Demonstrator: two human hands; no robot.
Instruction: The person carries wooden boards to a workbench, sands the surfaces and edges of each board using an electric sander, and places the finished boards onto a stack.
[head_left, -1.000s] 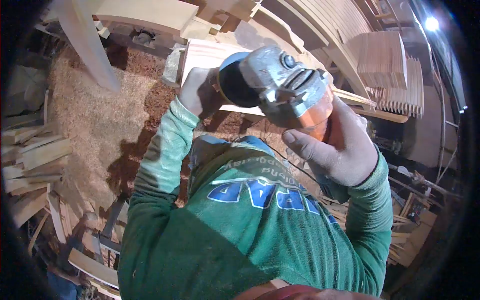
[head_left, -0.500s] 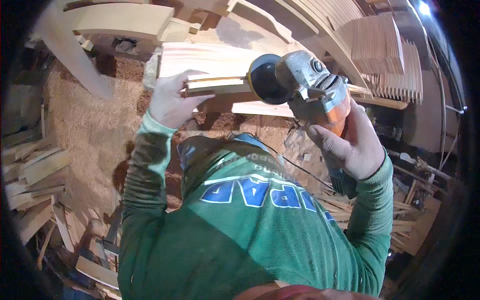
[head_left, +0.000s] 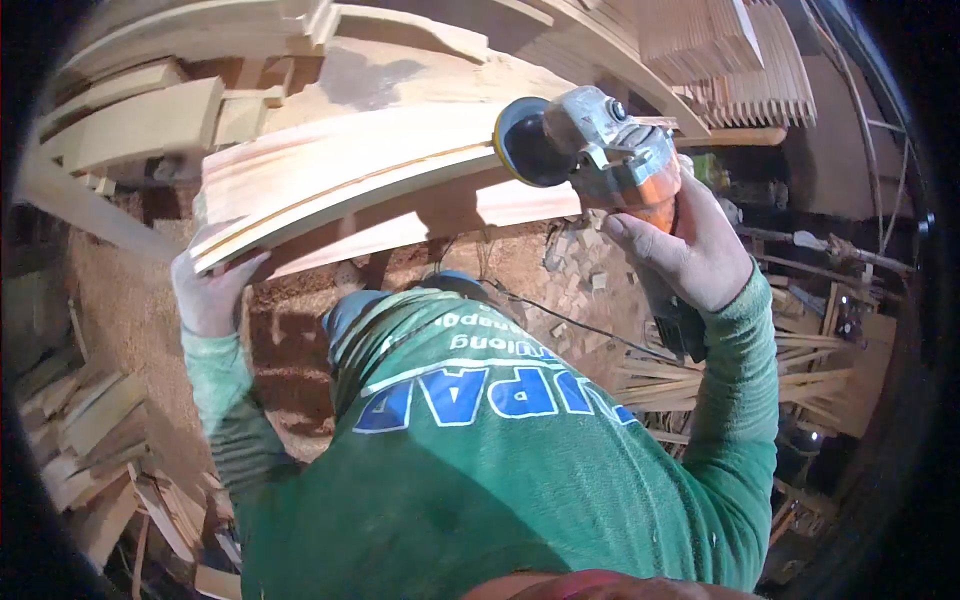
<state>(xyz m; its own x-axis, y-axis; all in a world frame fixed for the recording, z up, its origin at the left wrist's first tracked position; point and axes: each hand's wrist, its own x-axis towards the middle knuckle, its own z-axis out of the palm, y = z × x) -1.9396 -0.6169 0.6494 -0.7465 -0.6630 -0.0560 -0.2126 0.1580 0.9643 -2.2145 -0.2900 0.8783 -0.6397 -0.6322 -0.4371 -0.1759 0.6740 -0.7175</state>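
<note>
My left hand (head_left: 212,295) grips the left end of a long, curved wooden piece (head_left: 350,198), thumb below and fingers partly hidden behind it. The piece has a darker stripe along its edge. My right hand (head_left: 690,250) is wrapped round an angle grinder (head_left: 608,145) with a silver head and an orange body. Its round dark disc (head_left: 537,148), rimmed in yellow, is at the right part of the curved piece; I cannot tell if it touches. Behind the piece lies a broad pale board (head_left: 290,150).
Stacked cut boards (head_left: 700,40) stand at the upper right, and curved wooden parts (head_left: 150,120) lie at the upper left. Sawdust covers the floor (head_left: 120,270). A dark cord (head_left: 575,325) runs behind my body toward the grinder. Wood offcuts (head_left: 95,420) pile up at the left.
My left hand has moved left and toward my body with the curved piece, so more of its length shows left of the disc. The view has shifted; the grinder stays in my right hand.
</note>
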